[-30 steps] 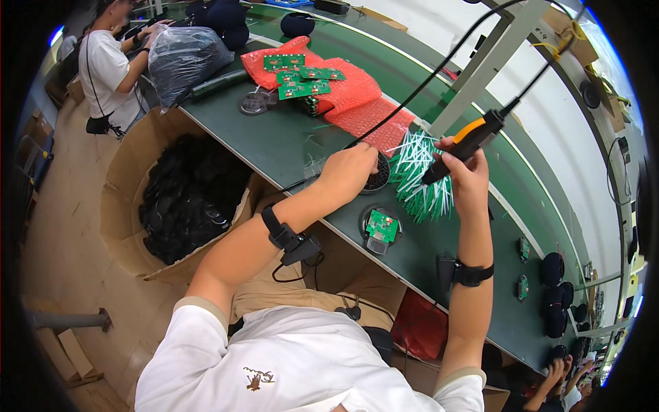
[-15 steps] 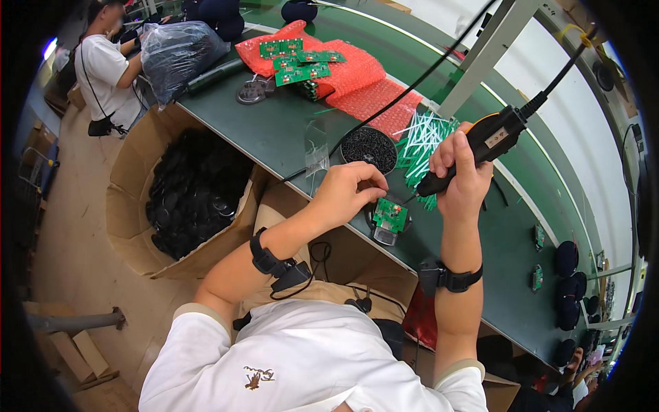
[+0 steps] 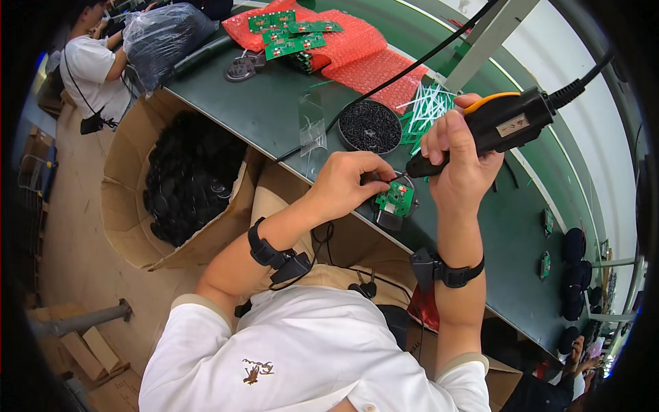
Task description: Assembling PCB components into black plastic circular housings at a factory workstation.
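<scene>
At the far left a cardboard carton [image 3: 127,230] full of dark parts [image 3: 185,175] stands beside the green surface [image 3: 274,113]; the parts merge into one black heap, so their shapes are hard to make out. Next comes the left hand [image 3: 357,180], reaching rightward with thumb and forefinger drawn nearly together; whether they pinch something small cannot be told, since the gap between the tips is too tiny to read. Just beyond it on the surface sits a round bowl of small black pieces [image 3: 371,129]. Immediately right of the left fingertips, and a little nearer the body, lies the green circuit board [image 3: 398,199] on a dark housing [image 3: 389,220], close to the surface's front edge. Board and housing together run lengthwise from upper right to lower left. The left hand is the nearer one, its fingertips at the board's upper left corner, though contact is unclear; the housing is largely covered by the board. From the other side, the electric screwdriver [image 3: 501,123] slants down leftward, its nose pointing at that same corner; its thin bit is lost among fingertips and board. The right hand [image 3: 458,154] is wrapped firmly round the tool's body, up and right of the board, partly screening the white and green strips [image 3: 429,110] behind.
</scene>
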`<state>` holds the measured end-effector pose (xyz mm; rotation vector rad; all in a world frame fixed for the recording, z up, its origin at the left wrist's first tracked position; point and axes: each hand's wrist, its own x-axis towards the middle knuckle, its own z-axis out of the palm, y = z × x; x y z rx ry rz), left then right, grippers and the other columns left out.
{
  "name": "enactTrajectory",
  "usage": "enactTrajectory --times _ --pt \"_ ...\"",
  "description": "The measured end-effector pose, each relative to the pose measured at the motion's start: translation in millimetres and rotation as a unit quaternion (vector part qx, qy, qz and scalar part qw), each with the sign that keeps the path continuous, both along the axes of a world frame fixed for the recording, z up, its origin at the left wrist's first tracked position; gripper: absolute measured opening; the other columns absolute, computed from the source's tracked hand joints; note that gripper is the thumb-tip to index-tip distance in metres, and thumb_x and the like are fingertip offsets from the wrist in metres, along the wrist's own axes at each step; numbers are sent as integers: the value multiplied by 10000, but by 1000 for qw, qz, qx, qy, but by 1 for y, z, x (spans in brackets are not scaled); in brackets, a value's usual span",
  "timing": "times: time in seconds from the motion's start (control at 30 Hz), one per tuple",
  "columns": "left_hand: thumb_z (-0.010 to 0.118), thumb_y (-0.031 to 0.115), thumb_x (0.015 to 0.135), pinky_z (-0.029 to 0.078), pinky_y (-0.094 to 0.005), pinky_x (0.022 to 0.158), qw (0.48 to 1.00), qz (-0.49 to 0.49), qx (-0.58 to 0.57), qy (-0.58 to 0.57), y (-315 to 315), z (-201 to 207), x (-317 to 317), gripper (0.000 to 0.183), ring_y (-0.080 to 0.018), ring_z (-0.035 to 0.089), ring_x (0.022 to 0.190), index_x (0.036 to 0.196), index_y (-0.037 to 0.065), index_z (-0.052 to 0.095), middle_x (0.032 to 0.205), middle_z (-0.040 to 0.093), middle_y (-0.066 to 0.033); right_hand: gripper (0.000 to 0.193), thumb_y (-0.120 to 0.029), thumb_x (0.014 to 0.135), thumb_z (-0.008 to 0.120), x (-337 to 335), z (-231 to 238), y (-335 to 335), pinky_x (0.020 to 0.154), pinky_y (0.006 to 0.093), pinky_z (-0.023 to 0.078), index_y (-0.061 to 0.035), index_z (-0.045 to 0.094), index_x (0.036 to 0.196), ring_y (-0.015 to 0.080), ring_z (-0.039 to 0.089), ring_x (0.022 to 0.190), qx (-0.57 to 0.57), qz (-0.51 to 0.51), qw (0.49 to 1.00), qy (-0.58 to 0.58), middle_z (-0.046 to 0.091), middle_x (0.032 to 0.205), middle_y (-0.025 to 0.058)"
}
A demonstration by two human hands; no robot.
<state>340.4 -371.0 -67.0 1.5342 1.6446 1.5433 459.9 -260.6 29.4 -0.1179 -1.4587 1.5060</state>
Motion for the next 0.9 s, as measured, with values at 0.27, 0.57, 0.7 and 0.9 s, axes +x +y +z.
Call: enactTrajectory --times 0.27,0.57,0.7,0.9 --pt "829 16 803 504 -297 636 1000 1 23 -8 0 -3 1 195 -145 649 687 988 23 770 861 748 -85 242 -4 965 679 -1 -2 0 494 285 431 53 576 1177 119 516 508 -29 34 998 51 549 680 38" --pt "855 25 775 516 -302 647 999 20 21 -18 1 -2 3 207 -158 657 693 967 31 777 845 740 -84 245 -3 965 675 -1 -4 -2 494 283 425 55 573 1180 115 513 508 -18 15 999 35 548 685 35" --pt "868 39 756 524 -311 655 1000 19 19 5 0 0 3 249 -170 649 692 989 45 778 857 737 -80 237 14 955 688 -1 -6 -2 488 275 425 49 587 1167 113 531 517 -16 7 999 38 580 725 40" --pt "895 80 708 544 -339 700 998 7 -22 54 1 2 3 386 -204 647 735 1067 69 754 938 744 -69 234 34 941 708 -4 -14 -1 483 250 430 41 605 1151 102 554 532 5 -28 999 23 630 777 52"
